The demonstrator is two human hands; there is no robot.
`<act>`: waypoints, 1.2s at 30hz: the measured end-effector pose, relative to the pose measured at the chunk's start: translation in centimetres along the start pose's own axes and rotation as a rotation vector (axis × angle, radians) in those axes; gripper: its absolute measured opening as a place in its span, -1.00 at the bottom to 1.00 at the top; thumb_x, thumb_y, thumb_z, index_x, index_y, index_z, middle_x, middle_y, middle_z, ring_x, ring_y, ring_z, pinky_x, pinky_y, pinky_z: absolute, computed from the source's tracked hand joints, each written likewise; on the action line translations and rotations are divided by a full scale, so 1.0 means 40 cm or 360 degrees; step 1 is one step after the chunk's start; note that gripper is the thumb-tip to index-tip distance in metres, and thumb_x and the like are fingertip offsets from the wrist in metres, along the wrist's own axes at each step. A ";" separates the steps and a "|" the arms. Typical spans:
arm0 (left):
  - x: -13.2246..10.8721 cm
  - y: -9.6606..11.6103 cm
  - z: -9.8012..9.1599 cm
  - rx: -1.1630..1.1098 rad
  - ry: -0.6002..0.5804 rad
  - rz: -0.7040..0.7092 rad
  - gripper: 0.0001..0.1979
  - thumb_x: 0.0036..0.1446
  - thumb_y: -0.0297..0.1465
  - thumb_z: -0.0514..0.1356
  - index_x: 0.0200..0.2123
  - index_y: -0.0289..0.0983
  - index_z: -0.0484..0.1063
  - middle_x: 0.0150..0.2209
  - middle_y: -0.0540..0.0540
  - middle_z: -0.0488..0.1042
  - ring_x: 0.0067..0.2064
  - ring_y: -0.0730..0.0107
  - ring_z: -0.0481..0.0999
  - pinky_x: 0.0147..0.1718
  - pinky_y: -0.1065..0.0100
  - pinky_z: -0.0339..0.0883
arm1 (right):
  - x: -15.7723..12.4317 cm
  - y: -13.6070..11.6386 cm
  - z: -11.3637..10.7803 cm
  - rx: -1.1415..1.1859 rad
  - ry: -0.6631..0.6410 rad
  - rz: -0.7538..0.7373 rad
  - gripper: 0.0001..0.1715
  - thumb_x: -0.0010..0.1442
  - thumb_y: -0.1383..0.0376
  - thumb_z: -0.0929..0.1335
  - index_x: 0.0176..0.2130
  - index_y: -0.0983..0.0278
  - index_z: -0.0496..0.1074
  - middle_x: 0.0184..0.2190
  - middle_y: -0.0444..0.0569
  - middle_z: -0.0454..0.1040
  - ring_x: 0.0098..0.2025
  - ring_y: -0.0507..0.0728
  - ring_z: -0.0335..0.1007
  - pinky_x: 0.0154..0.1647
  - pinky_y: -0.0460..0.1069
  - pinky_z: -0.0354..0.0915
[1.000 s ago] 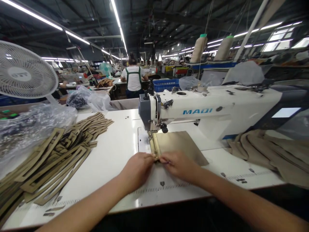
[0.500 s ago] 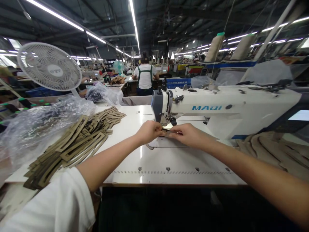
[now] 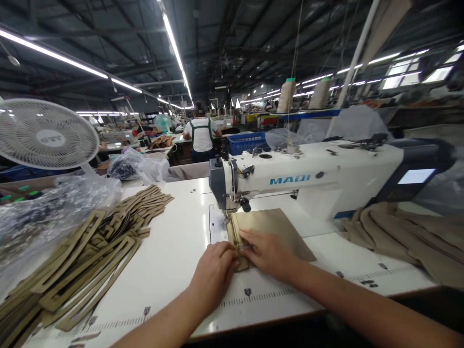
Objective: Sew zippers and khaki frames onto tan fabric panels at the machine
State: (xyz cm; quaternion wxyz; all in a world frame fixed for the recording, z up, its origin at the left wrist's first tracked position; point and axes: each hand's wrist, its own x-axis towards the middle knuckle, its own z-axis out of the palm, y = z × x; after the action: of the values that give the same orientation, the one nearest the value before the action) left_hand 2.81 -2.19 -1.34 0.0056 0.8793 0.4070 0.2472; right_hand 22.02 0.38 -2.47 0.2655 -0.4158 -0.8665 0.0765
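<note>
A flat tan fabric panel (image 3: 277, 227) lies on the white table to the right of the needle area of the sewing machine (image 3: 290, 181). Along its left edge runs a narrow strip (image 3: 235, 231), under the presser foot at its far end. My left hand (image 3: 214, 266) grips the near end of this strip, fingers curled together. On the panel's left part, beside the strip, rests my right hand (image 3: 266, 251), its fingers bent and its thumb near my left fingertips. Whether the right fingertips pinch the strip is hard to see.
Many olive frame-shaped pieces (image 3: 119, 246) are heaped at the left, beside clear plastic bags (image 3: 68, 198) and a white fan (image 3: 49, 135). Folded tan fabric (image 3: 402, 237) lies at the right. Beyond the machine are a blue crate (image 3: 248, 142) and a person (image 3: 202, 133).
The view has turned right and down. The tan panel now shows flat beside the needle, and both hands have come nearer, down onto the strip and panel.
</note>
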 end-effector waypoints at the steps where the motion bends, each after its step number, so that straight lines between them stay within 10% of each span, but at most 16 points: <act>1: 0.003 -0.001 0.001 0.0036 0.0045 -0.0034 -0.82 0.11 -0.53 0.11 -0.20 -0.36 0.41 -0.12 -0.29 0.46 -0.09 0.09 0.47 -0.14 0.05 0.41 | 0.005 0.001 0.006 -0.0020 0.0007 0.0008 -0.54 0.04 0.42 0.27 -0.02 0.37 0.40 0.03 0.12 0.38 -0.03 0.24 0.39 -0.03 0.12 0.33; 15: 0.035 -0.037 0.003 0.0086 -0.0114 0.0078 -0.76 0.11 -0.46 0.09 -0.14 -0.27 0.42 -0.08 -0.19 0.50 -0.01 0.12 0.45 0.15 -0.16 0.02 | 0.018 0.019 0.023 -0.0040 -0.0066 -0.0001 -0.51 0.05 0.36 0.26 0.01 0.33 0.39 0.10 0.12 0.30 -0.05 0.25 0.40 -0.02 0.10 0.34; 36: 0.108 -0.101 0.019 0.0094 -0.0050 0.0020 -0.89 0.05 -0.50 0.12 -0.35 -0.25 0.43 -0.30 -0.11 0.46 -0.15 0.23 0.46 0.14 -0.01 0.10 | 0.152 0.075 0.047 -0.0159 0.0020 0.0294 -0.82 0.11 0.35 0.30 -0.38 0.21 0.51 -0.26 -0.03 0.53 -0.24 0.16 0.47 -0.23 -0.04 0.34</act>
State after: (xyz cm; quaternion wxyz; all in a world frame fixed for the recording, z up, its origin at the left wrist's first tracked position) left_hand 2.63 3.75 -0.99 -0.0157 0.8854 0.4084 0.2213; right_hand 19.94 7.11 -2.69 0.2418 -0.5071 -0.8255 0.0547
